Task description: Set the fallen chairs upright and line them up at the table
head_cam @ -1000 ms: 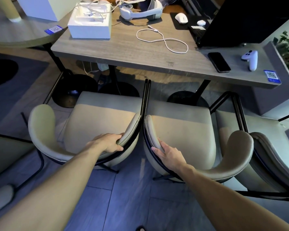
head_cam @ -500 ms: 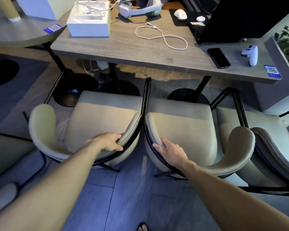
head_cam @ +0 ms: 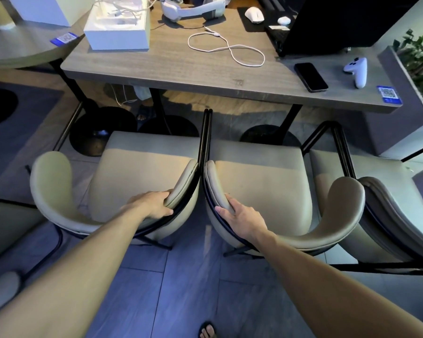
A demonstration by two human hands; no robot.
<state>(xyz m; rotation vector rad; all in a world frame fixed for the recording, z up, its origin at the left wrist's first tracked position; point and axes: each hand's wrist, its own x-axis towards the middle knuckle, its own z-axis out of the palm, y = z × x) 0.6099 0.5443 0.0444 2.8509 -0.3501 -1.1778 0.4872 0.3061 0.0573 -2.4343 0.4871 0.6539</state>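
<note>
Three beige padded chairs with black metal frames stand upright side by side, facing the long wooden table (head_cam: pixel 181 69). My left hand (head_cam: pixel 154 204) grips the right end of the curved backrest of the left chair (head_cam: pixel 142 176). My right hand (head_cam: pixel 242 218) grips the left end of the backrest of the middle chair (head_cam: pixel 261 184). These two chairs touch at their front legs. The right chair (head_cam: pixel 388 206) stands close against the middle one, partly cut off by the frame edge.
The table carries a white box (head_cam: pixel 117 28), a headset (head_cam: pixel 193 8), a white cable (head_cam: pixel 230 50), a phone (head_cam: pixel 310 76), a white controller (head_cam: pixel 358 69) and a laptop (head_cam: pixel 340 23). A round table (head_cam: pixel 17 50) stands far left, a planter (head_cam: pixel 420 64) far right. Another chair's edge (head_cam: pixel 0 240) shows at lower left.
The chairs and my hands have shifted slightly toward the table; my grips on both backrests are unchanged. My sandalled foot has come into view at the bottom.
</note>
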